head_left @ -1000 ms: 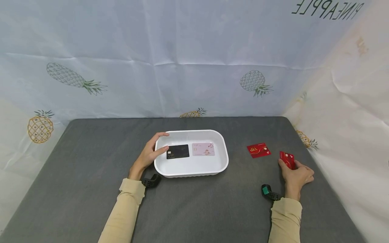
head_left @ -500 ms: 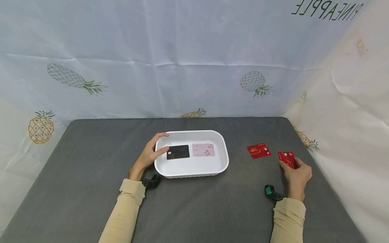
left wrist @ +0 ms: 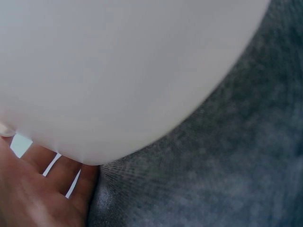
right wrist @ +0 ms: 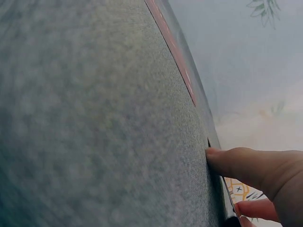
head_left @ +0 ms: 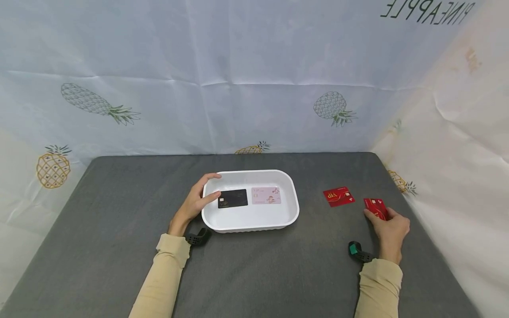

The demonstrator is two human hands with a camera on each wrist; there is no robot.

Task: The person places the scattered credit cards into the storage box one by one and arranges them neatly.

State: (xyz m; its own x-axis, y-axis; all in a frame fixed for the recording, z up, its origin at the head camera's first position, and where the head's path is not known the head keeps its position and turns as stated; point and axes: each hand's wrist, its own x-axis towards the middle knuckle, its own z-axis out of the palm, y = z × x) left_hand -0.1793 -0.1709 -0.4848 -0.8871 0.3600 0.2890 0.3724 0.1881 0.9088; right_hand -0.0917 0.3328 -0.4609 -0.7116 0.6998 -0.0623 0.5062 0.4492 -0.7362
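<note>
A white plastic tray (head_left: pixel 246 223) stands mid-table, holding a black VIP card (head_left: pixel 234 199) and a pink VIP card (head_left: pixel 264 196) side by side. My left hand (head_left: pixel 195 201) grips the tray's left end, thumb over the rim; in the left wrist view its fingers (left wrist: pixel 64 175) lie along the tray's outer wall. At the right, my right hand (head_left: pixel 389 227) pinches a red card (head_left: pixel 374 206) between thumb and fingers, low at the tabletop. The hand covers that card's near part. Another red VIP card (head_left: pixel 338 197) lies to its left, untouched.
The grey cloth-covered table (head_left: pixel 99 212) ends at the right not far from my right hand. A pineapple-print curtain (head_left: pixel 222 115) hangs behind it and along the sides. Each wrist wears a black camera band (head_left: pixel 199 237).
My right hand, pinching the red card, has turned slightly and the card has shifted a little to the left. The left hand and tray have stayed still.
</note>
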